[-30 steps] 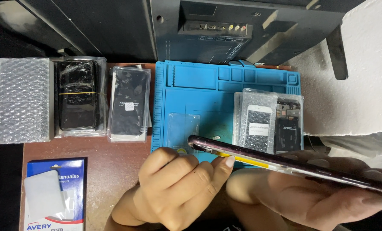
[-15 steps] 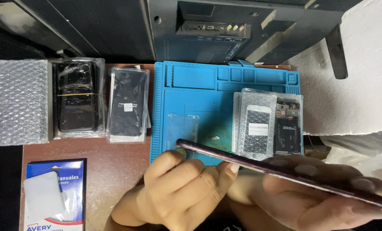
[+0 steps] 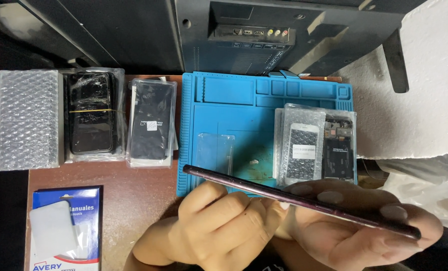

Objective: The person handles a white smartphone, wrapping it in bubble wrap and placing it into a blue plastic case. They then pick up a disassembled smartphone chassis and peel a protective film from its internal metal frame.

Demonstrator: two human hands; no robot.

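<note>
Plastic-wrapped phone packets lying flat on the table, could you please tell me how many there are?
3: a black phone packet beside the bubble wrap, a second packet just left of the blue mat, and a third packet on the mat. More may be stacked underneath.

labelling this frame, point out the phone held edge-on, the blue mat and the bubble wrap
phone (image 3: 264, 189), head view, middle of its dark edge
blue mat (image 3: 234, 118), head view, bare flat centre
bubble wrap (image 3: 28, 120), head view, middle of the bundle

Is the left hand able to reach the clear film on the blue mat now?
Probably not at once: the left hand is gripping the phone, though the clear film lies uncovered nearby.
</note>
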